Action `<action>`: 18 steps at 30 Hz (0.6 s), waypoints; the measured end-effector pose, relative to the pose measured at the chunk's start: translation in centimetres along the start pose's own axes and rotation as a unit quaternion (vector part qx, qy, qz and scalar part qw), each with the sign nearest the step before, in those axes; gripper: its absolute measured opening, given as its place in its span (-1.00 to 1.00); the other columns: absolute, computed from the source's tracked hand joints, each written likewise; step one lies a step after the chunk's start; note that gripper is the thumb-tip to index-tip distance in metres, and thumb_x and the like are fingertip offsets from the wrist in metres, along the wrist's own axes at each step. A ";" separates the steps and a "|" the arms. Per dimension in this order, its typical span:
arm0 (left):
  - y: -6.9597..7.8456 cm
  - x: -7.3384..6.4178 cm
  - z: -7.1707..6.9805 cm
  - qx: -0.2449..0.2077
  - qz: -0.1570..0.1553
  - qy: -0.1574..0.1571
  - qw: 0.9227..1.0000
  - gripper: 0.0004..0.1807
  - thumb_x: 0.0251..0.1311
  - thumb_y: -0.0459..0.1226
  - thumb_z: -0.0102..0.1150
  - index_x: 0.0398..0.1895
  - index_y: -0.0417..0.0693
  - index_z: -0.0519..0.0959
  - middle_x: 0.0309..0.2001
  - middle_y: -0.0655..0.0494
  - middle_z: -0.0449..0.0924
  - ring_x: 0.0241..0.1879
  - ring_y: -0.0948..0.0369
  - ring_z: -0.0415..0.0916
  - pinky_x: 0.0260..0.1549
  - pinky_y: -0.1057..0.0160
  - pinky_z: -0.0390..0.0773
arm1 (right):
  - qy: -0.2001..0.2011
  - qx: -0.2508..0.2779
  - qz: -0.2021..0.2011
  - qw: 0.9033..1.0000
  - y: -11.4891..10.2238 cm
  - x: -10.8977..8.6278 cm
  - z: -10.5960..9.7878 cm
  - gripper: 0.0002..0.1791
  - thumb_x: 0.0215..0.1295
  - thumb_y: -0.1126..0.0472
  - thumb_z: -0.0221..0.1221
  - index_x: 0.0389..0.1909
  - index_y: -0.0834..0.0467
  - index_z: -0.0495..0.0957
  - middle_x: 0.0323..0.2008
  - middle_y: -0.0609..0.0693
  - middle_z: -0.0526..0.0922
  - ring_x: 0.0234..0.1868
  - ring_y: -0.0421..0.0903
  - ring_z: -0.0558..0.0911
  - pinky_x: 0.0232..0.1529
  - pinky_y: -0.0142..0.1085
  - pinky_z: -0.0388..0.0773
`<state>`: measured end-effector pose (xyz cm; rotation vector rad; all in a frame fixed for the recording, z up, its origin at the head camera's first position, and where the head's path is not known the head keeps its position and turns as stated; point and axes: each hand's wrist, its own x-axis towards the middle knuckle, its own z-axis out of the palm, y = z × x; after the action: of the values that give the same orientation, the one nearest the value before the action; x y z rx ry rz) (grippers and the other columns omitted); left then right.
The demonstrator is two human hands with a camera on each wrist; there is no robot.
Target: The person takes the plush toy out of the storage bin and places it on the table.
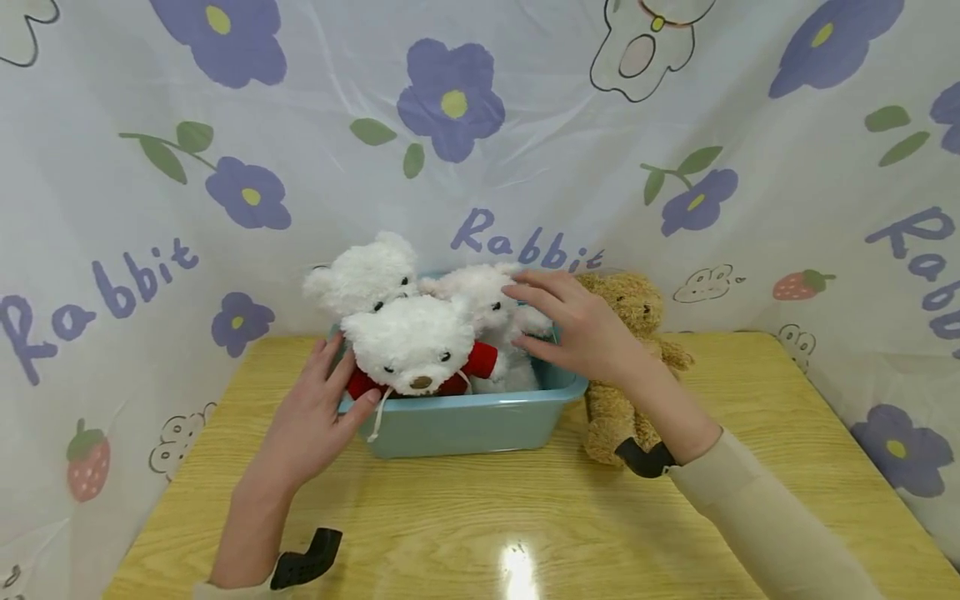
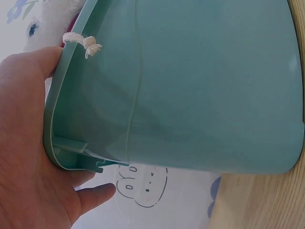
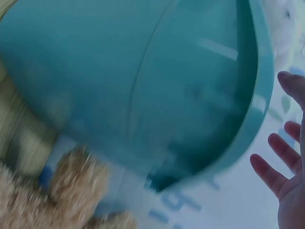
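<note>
A light teal plastic bin (image 1: pixel 465 427) on the table holds several plush toys. In front is a white teddy bear (image 1: pixel 412 337) in red clothing, its white drawstring hanging over the rim. Behind it at the left sits another white bear (image 1: pixel 367 275), with a pale plush toy (image 1: pixel 480 296) at the right. My left hand (image 1: pixel 318 421) rests at the bin's left front corner, thumb by the front bear; the left wrist view shows its palm along the rim. My right hand (image 1: pixel 581 325), fingers spread, hovers over the bin's right end beside the pale toy.
A brown teddy bear (image 1: pixel 622 367) sits on the wooden table (image 1: pixel 450 517), just right of the bin. Behind the table hangs a white cloth (image 1: pixel 315 192) printed with purple flowers. A black strap end shows at each wrist.
</note>
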<state>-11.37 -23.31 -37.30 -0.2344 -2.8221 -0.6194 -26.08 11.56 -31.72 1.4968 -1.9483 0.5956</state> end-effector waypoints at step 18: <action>0.0 0.1 0.1 -0.007 0.007 0.010 1.000 -0.12 0.54 0.11 0.01 0.69 -0.02 -0.12 0.65 -0.21 -0.27 0.60 -0.23 -0.36 0.31 -0.44 0.15 | 0.008 -0.001 -0.099 0.995 -4.3 4.3 5.8 -0.06 0.07 -0.20 0.54 0.39 0.12 0.41 0.42 0.24 0.36 0.41 0.15 0.39 0.41 -0.04 0.32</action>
<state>-11.48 -23.28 -37.38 -0.2497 -2.7957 -0.6343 -23.77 3.58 -32.90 1.6542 -1.7605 0.5182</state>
